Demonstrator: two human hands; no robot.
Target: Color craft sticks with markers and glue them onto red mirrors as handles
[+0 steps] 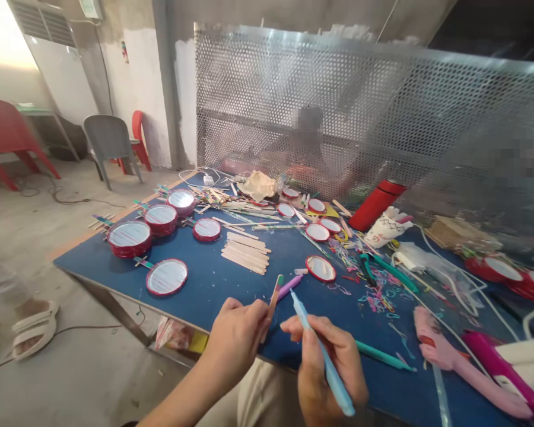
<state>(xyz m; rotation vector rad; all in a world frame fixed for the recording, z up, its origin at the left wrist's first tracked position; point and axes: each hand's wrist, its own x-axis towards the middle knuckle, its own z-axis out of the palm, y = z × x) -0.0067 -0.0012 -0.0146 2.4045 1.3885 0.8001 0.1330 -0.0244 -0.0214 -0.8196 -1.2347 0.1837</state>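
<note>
My left hand [242,326] is closed around a wooden craft stick [275,295], which stands up from the fingers and has a green coloured tip. A light blue marker [323,353] is gripped in my right hand [329,362], its pointed end up toward the stick but apart from it. Just behind the stick lies a purple marker [290,287] on the blue table [204,308]. A row of plain craft sticks [245,252] is laid out beyond my hands. To the right of my right hand lies a teal marker [385,356].
Red-rimmed round discs with sticks [129,237] stand stacked at the left. Loose rubber bands [382,296], teal-handled pliers [394,273], a pink glue gun [463,362], a red bottle [378,204] and a cup of markers [387,228] occupy the right. A perforated metal panel [258,89] rises behind.
</note>
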